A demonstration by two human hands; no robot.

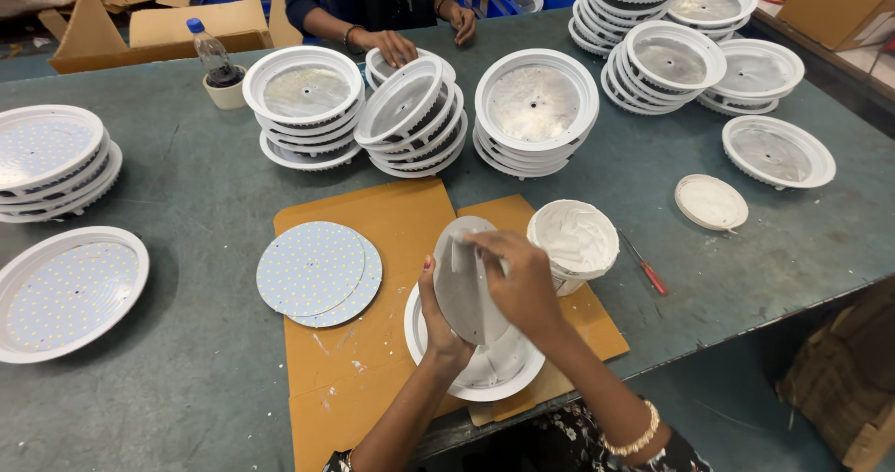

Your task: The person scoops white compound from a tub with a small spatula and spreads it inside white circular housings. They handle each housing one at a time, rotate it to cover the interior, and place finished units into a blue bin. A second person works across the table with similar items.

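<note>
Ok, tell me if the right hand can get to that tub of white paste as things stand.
Probably yes. The right hand is pressed on the round disc, and the tub of white paste stands right beside it with its top open and nothing between them.

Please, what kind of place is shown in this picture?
Probably a small lamp assembly workshop: stacks of round white light housings on a grey worktable, round LED boards, and a white tub of paste.

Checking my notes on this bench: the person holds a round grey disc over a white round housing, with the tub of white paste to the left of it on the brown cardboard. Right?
Not quite. The head view shows the tub of white paste to the right of the round grey disc, not the left. Both hands, left hand and right hand, hold it over the white round housing on the brown cardboard.
</note>
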